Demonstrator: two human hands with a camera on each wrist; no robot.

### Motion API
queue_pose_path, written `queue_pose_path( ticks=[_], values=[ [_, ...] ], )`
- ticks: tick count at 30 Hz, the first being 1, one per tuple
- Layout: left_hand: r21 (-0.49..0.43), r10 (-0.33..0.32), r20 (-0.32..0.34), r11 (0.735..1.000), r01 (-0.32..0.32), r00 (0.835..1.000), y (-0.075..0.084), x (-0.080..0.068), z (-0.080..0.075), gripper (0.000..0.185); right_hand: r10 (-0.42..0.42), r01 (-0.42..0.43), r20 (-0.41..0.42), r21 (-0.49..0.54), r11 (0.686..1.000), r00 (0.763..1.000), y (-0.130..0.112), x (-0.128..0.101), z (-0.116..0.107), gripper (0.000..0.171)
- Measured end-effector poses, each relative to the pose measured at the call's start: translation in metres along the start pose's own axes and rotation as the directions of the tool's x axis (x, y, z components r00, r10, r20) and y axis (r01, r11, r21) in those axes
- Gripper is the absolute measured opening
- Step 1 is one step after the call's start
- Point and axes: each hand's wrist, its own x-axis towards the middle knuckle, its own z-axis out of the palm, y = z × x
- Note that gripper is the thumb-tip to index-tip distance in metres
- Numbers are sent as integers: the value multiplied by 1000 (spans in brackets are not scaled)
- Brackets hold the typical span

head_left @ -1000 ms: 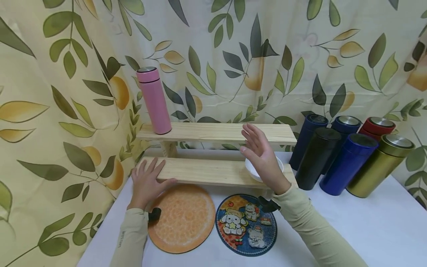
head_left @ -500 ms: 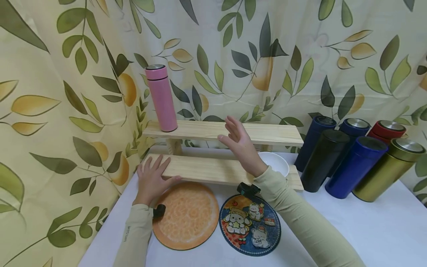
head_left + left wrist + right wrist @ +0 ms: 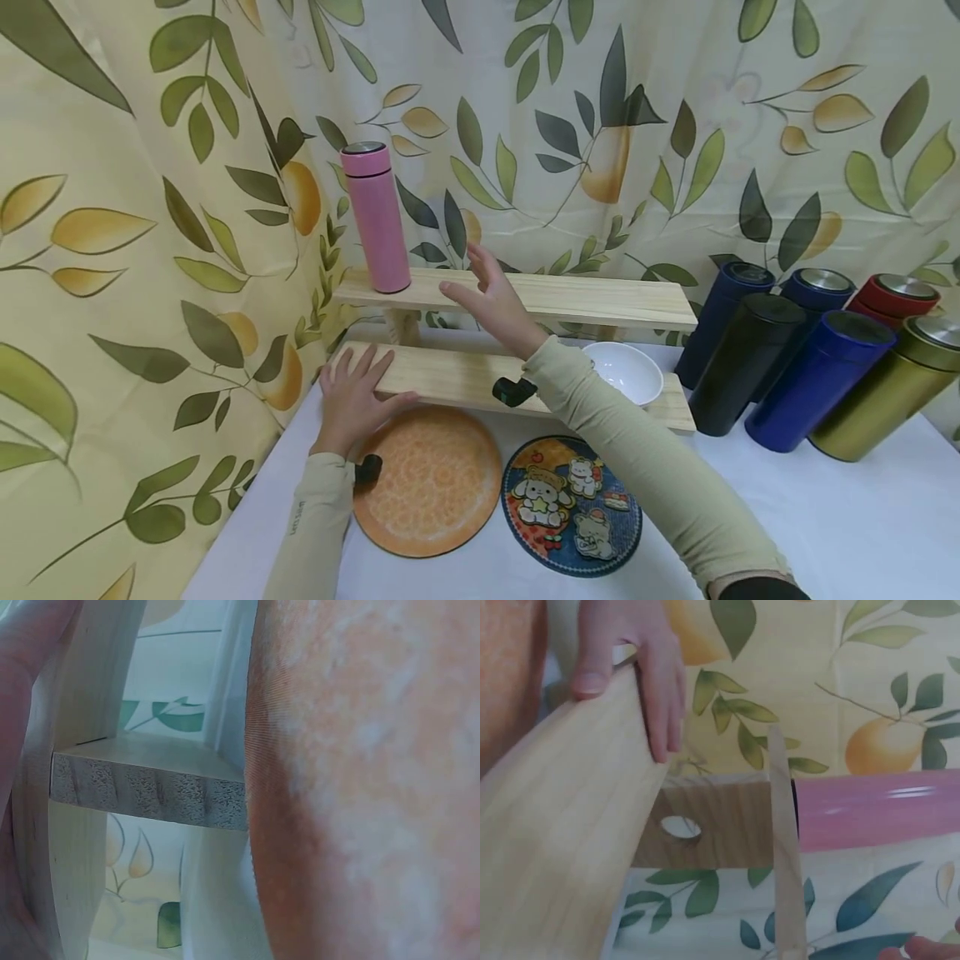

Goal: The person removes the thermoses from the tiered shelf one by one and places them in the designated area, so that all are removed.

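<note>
The pink flask stands upright at the left end of the top shelf. My right hand hangs near it, fingers spread and holding nothing. I'd wrap it low on the body, squarely. My left hand lies flat on the lower shelf, steadying the rack.

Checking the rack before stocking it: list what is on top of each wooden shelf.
Upper shelf: a pink flask stands upright at its left end. Lower shelf: a white bowl at its right end, the left hand resting on its left end. The right forearm covers part of the lower shelf.
</note>
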Motion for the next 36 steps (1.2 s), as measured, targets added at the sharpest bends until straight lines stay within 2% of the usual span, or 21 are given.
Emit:
queue_pose_path(
  ticks=[11,23,31,36],
  values=[
    [1,-8,-3,1000,8,1000,-6,3,-7,99,48,-47,-19,42,998,999,-8,51,27,97],
    [14,-11,-5,1000,11,1000,-10,4,-6,98,66,-64,-29,47,997,997,-13,88,68,99],
    [4,3,-48,1000,-3,999,-10,6,-1,98,104,-96,-44,149,984,994,-8,114,86,101],
    [0,9,-30,1000,-9,1000,-7,5,5,99,92,-76,-55,244,967,994,1,122,95,99]
  ],
)
